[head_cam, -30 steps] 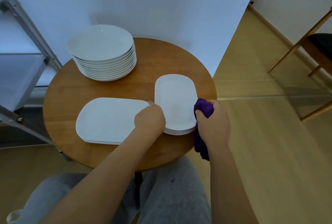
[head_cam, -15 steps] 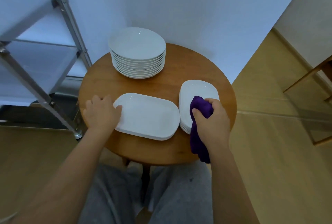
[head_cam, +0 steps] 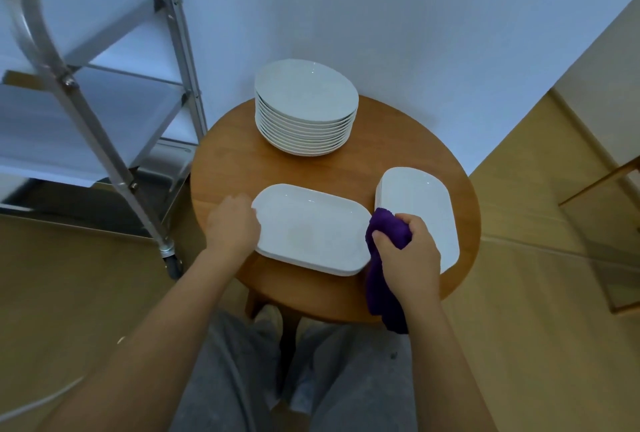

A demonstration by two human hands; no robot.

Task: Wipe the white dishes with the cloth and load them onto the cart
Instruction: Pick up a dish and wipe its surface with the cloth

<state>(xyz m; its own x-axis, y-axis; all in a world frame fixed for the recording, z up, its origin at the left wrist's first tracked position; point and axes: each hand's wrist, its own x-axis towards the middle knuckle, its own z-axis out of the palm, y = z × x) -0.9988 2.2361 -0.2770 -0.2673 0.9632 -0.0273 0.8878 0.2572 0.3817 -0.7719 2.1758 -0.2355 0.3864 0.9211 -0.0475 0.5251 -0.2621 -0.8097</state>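
Dishes on round wooden table beside cart; fingers holding cloth

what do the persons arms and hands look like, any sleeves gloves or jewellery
Both forearms are bare as far up as the head view shows, with no sleeve edge in sight. The left hand and right hand wear no gloves, and no rings, watch or bracelet show on the sides facing the camera. Below the arms, loose grey trousers cover the legs.

The round wooden counter is showing a warm brown colour. The stacked round plates and oblong plates are showing plain white. The crumpled cloth is showing deep purple.
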